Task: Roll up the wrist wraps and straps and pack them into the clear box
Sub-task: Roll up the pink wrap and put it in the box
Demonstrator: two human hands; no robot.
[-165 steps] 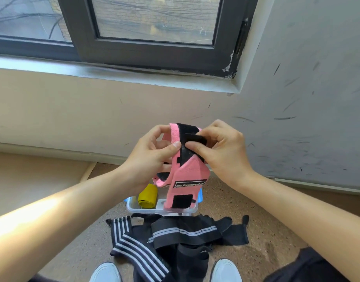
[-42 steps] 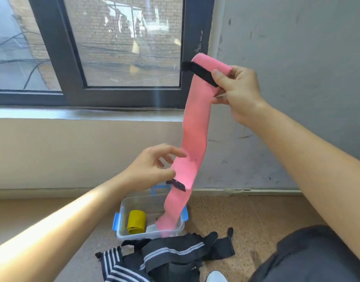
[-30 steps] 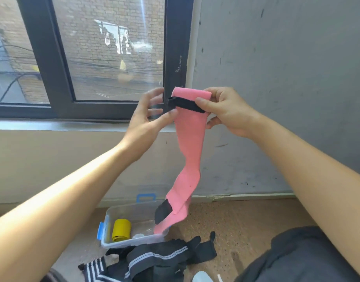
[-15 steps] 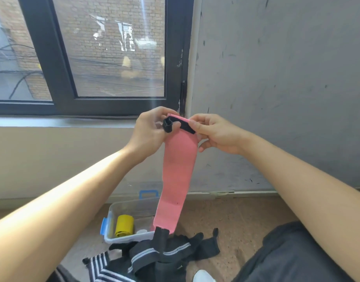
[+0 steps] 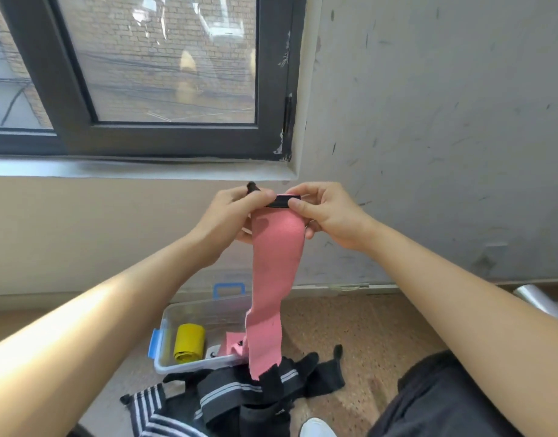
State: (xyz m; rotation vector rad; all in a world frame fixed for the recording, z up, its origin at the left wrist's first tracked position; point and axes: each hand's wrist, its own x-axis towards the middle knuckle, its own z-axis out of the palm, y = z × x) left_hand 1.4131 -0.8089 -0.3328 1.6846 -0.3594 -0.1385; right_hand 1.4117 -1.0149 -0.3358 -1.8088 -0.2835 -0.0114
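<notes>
Both hands, left [image 5: 230, 216] and right [image 5: 326, 216], are clamped on the top end of the pink wrap [image 5: 276, 263], which hangs down above the box [image 5: 205, 313], so a loose, uneven first turn could make the roll slanted and slack.

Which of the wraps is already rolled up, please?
The yellow wrap, a tight roll in the clear box. The pink wrap hangs unrolled from both hands; the black wraps lie loose on the floor.
</notes>
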